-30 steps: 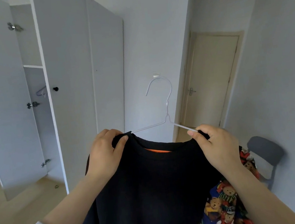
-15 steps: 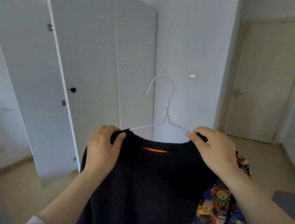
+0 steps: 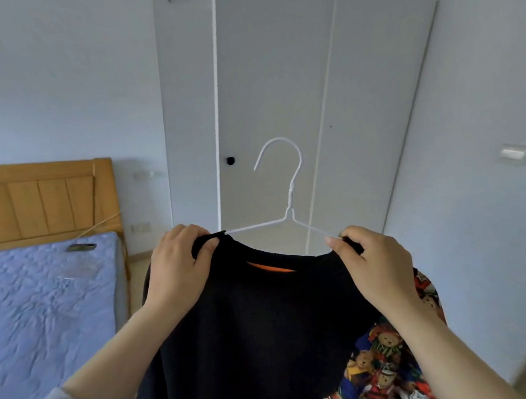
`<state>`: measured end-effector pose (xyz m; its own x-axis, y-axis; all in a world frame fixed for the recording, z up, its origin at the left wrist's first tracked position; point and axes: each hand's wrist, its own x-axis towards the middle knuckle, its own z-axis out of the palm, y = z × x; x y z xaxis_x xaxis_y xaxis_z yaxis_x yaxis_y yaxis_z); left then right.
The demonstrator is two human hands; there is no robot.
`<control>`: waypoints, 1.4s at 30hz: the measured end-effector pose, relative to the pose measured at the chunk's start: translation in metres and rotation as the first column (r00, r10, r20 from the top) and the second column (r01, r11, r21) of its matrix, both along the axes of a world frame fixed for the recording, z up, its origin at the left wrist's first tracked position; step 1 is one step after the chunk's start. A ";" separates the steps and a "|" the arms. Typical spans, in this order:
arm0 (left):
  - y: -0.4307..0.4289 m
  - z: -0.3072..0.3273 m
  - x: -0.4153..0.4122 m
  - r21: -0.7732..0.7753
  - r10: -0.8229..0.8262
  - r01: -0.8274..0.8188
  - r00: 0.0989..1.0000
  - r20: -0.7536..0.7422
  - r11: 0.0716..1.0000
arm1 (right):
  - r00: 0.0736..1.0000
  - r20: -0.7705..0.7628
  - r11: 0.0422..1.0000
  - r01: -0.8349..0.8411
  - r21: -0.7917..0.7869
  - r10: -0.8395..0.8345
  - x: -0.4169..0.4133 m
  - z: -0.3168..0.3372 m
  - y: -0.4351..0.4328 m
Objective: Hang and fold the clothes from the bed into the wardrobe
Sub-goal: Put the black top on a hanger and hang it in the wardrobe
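Gripping black shirt (image 3: 253, 331) shoulders, white hanger (image 3: 287, 196)

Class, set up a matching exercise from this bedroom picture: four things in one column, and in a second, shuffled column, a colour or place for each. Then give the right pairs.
Things
1. thin wire clothes hanger
2. dark pullover held up by both hands
3. quilted mattress
4. small round wardrobe door knob

Descriptions
A. pale blue, at the left of the view
B. white, hook pointing up
C. black, on the grey wardrobe door
D. black, with an orange strip inside the neck

Pairs: 1-B, 2-D, 3-A, 4-C
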<state>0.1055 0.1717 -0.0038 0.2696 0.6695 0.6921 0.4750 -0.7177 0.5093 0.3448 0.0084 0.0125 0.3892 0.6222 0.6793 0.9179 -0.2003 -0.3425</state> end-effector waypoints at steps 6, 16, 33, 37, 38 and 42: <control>0.076 0.001 -0.033 0.014 0.136 -0.137 0.990 0.041 0.991 | 0.989 -0.012 0.989 -0.149 0.013 0.149 -0.012 0.000 0.109; 0.186 0.008 -0.090 0.019 0.379 -0.380 0.925 0.029 0.925 | 0.926 -0.089 0.930 -0.369 0.010 0.368 -0.053 0.005 0.269; 0.369 0.022 -0.134 -0.086 0.678 -0.673 0.732 0.061 0.734 | 0.757 0.028 0.679 -0.601 0.423 0.653 -0.094 0.010 0.523; 0.405 0.015 -0.145 -0.106 0.700 -0.692 0.704 0.117 0.714 | 0.676 0.050 0.626 -0.705 0.333 0.735 -0.109 0.013 0.571; 0.416 0.013 -0.148 -0.114 0.704 -0.694 0.698 0.132 0.711 | 0.643 0.038 0.607 -0.740 0.291 0.765 -0.111 0.013 0.584; 0.473 0.015 -0.158 -0.110 0.695 -0.688 0.699 0.168 0.718 | 0.665 0.013 0.643 -0.727 0.241 0.747 -0.114 0.013 0.639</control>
<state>-0.0527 0.6449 0.0112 -0.4085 0.6409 0.6498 0.7251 -0.2046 0.6576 0.2308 0.6469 0.0258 -0.0769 0.5752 0.8144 0.6971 0.6150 -0.3685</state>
